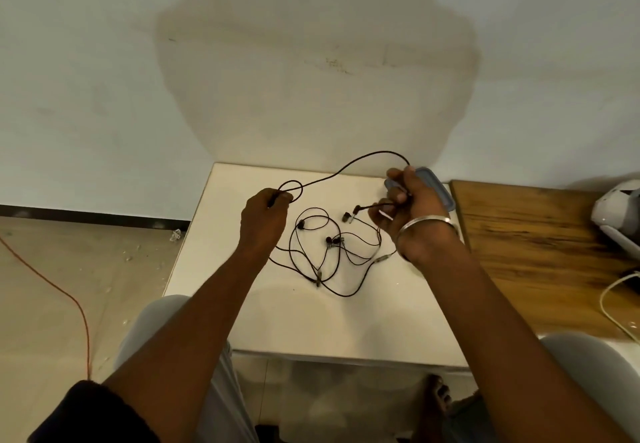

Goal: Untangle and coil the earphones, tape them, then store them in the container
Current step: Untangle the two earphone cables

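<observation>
Black earphones (325, 252) lie in a loose tangle on the white table (311, 321), their buds scattered among the loops. One cable stretch arcs through the air between my hands. My left hand (265, 221) pinches the cable where it forms a small loop. My right hand (412, 214), with a metal bangle at the wrist, grips the other end, and one earbud hangs from its fingers. A blue-grey container (440, 186) sits at the table's far right corner, mostly hidden behind my right hand. I see no tape.
A wooden table (536, 241) adjoins on the right, carrying a white device (620, 214) and a white cable (613, 300). An orange cord (69, 297) runs across the floor on the left. The wall stands just behind the white table.
</observation>
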